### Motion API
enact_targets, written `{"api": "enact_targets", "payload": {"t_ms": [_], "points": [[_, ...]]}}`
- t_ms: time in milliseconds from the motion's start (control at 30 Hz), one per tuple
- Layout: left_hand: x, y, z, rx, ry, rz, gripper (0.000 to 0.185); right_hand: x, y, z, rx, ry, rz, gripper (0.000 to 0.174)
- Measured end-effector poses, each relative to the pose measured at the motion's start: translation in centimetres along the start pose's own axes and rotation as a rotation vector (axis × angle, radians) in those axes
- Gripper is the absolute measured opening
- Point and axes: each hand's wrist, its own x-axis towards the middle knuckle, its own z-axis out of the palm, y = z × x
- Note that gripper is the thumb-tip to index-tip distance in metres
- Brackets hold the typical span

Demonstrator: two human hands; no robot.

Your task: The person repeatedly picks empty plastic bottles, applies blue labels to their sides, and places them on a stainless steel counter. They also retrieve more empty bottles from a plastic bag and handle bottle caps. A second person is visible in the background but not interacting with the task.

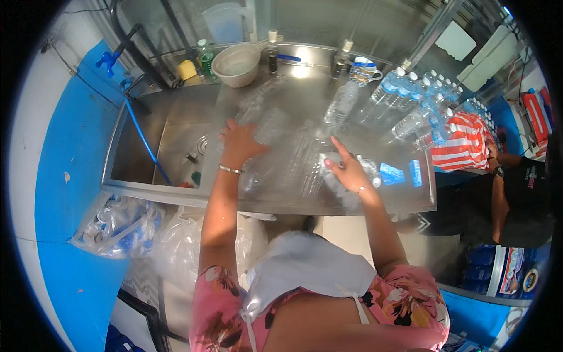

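Clear empty plastic bottles (298, 154) lie on the stainless steel counter (281, 200). My left hand (243, 140), its fingers spread, is over the bottles at the left; whether it touches one is not clear. My right hand (349, 169) has its index finger extended beside the bottles and a crumpled clear plastic piece (367, 166). No object shows in its fingers. Blue label strips (391, 174) lie to its right. Another clear bottle (341, 105) lies farther back, near a patterned mug (364, 72). Capped, labelled bottles (402, 90) stand in rows at the right.
A steel sink (180, 149) with a blue hose (141, 132) is at the left. A plastic bowl (236, 66), a green bottle (205, 57) and a yellow sponge (187, 69) line the back. A person in black (523, 198) stands right, a hand at a red-and-white striped bag (462, 143).
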Motion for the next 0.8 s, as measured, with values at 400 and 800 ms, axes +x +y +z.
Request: {"api": "enact_targets", "payload": {"t_ms": [400,800], "points": [[9.1,19.9,10.6,-0.594,0.194,0.318,0.096,-0.1,10.4,-1.1,-0.202,-0.093,-0.053,0.014],[8.7,20.8,11.3,-0.706,0.252,0.275,0.081,3.2,9.7,-7.5,0.425,-0.418,0.14,0.018]]}}
